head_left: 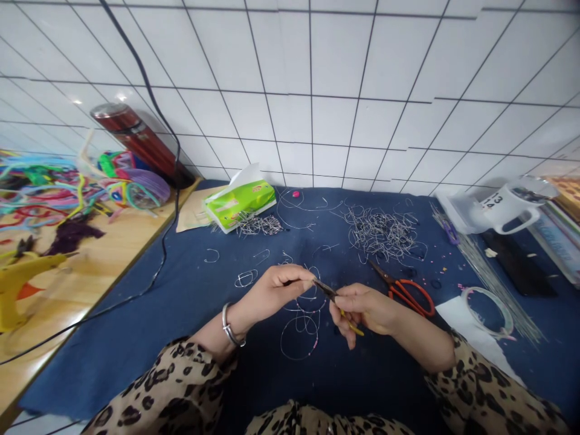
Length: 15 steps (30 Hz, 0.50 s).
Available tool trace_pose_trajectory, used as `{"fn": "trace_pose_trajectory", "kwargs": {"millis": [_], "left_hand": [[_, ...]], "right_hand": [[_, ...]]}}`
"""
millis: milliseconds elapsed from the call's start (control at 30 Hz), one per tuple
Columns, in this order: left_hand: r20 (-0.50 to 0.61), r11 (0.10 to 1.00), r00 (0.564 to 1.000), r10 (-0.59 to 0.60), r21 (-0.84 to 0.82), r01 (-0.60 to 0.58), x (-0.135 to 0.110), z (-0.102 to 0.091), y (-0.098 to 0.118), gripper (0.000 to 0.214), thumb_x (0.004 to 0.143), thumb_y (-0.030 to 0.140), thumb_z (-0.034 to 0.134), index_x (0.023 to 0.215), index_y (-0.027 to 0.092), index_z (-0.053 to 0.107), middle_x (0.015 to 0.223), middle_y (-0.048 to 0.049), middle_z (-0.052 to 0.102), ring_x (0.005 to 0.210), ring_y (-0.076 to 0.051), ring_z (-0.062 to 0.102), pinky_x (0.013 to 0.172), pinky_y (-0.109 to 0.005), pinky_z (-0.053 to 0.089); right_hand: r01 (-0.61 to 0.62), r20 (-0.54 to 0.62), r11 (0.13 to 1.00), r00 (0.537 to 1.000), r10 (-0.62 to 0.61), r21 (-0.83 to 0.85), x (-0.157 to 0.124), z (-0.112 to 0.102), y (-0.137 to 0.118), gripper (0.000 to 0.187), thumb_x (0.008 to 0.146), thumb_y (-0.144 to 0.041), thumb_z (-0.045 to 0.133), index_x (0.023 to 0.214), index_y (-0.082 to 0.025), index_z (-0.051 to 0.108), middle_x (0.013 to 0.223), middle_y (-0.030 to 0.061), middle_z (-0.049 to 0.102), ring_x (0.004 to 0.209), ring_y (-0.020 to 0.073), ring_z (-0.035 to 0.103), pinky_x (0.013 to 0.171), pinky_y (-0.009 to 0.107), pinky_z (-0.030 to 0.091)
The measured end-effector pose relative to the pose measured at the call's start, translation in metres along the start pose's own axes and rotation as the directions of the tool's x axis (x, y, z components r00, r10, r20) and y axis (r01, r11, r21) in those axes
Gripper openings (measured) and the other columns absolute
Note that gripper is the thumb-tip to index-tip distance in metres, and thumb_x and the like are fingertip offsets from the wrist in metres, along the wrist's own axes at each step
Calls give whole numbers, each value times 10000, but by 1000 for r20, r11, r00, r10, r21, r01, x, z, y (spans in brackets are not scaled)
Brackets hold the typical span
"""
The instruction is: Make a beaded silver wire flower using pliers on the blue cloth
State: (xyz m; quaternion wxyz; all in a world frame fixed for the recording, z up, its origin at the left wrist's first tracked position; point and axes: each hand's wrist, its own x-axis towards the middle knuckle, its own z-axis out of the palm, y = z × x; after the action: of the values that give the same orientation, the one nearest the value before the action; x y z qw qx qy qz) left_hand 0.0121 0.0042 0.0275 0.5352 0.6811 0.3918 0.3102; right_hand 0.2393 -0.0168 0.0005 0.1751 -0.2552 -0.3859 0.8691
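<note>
My right hand (365,309) is closed around a pair of pliers (326,290) with dark jaws and yellow handles, jaws pointing up and left. My left hand (283,289) pinches something at the jaw tips, too small to make out. Just below the hands are thin wire loops with small pink beads (299,338); whether some hang from my fingers I cannot tell. A bent wire piece (246,278) lies on the dark blue cloth (181,320) left of my left hand. Orange-handled scissors (410,296) rest beside my right wrist.
Behind the hands lie a heap of bent wires (383,234) and a green tissue pack (242,205) with more wire pieces. To the right are straight wires (487,281), a wire coil (487,312), a phone (521,266) and a white mug (514,205). A black cable (158,266) crosses the left side.
</note>
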Motion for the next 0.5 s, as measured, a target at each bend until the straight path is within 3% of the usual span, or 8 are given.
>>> {"fn": "trace_pose_trajectory", "kwargs": {"millis": [300, 500], "left_hand": [[-38, 1000, 999, 8, 29, -7, 0, 2, 0, 179, 835, 273, 556, 875, 153, 682, 741, -30, 606, 625, -93, 501, 572, -200, 415], [-71, 997, 996, 51, 57, -47, 0, 5, 1, 179, 839, 273, 551, 858, 147, 678, 760, -42, 628, 665, -110, 529, 617, -217, 428]], "right_hand": [[-26, -48, 999, 998, 27, 20, -2, 2, -4, 255, 825, -359, 539, 724, -124, 544, 549, -52, 416, 418, 48, 407, 367, 163, 336], [-11, -83, 1000, 997, 12, 12, -2, 4, -2, 249, 822, -362, 535, 725, -133, 541, 541, -57, 407, 406, 47, 392, 363, 165, 300]]}}
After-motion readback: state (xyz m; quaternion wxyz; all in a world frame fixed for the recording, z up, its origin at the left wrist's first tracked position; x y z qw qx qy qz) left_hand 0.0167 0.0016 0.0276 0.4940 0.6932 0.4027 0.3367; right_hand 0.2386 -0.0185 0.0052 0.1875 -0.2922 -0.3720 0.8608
